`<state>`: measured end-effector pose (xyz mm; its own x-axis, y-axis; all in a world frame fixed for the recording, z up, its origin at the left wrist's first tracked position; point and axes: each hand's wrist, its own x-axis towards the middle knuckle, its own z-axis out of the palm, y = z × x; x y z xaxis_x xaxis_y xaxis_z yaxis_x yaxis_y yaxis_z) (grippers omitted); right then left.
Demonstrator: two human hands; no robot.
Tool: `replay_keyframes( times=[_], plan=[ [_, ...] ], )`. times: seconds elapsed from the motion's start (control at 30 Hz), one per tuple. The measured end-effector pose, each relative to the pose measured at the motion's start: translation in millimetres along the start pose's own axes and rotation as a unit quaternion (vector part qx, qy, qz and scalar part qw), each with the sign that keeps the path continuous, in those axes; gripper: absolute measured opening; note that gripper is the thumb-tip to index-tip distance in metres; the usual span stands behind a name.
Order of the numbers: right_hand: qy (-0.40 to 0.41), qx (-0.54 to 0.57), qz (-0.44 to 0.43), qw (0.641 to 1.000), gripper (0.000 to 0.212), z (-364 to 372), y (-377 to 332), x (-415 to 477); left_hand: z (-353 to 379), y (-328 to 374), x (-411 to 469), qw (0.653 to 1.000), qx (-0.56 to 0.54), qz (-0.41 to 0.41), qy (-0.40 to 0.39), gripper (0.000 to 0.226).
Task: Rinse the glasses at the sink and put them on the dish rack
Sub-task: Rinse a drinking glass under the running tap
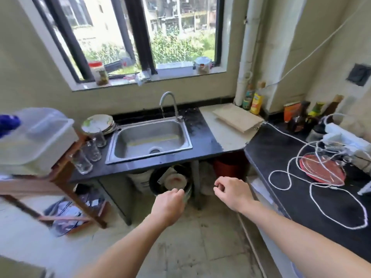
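Three clear drinking glasses stand in a row on the dark counter left of the steel sink (118,155): a near glass (81,164), a middle glass (94,151) and a far glass (99,137). A thin stream of water runs from the curved tap (168,101) into the basin. My left hand (170,203) and my right hand (230,192) hang in front of the counter, below its edge, fingers loosely curled and holding nothing. Both hands are well short of the glasses. No dish rack is clearly recognisable.
A stack of plates (99,123) sits behind the glasses. A clear plastic box (36,137) rests on a wooden stand at left. A cutting board (237,119), bottles (256,103), a white cord (321,207) and a red mat (323,170) occupy the right counter. Buckets (170,182) sit under the sink.
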<state>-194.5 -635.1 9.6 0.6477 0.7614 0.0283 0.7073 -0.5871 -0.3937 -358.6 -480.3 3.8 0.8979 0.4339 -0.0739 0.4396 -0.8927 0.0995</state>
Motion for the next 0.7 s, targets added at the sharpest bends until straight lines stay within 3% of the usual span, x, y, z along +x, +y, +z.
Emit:
replay_keyframes(
  times=[0.27,0.7],
  plan=[
    [-0.045,0.003,-0.080,0.996,0.021,55.1,-147.0,119.3,-34.1,-180.1,3.1,0.991,-0.036,-0.124,0.031,0.019],
    [-0.149,-0.003,-0.145,0.978,0.030,142.3,-248.0,350.9,-48.8,-352.2,115.5,0.967,-0.063,-0.241,0.046,0.020]
  ],
)
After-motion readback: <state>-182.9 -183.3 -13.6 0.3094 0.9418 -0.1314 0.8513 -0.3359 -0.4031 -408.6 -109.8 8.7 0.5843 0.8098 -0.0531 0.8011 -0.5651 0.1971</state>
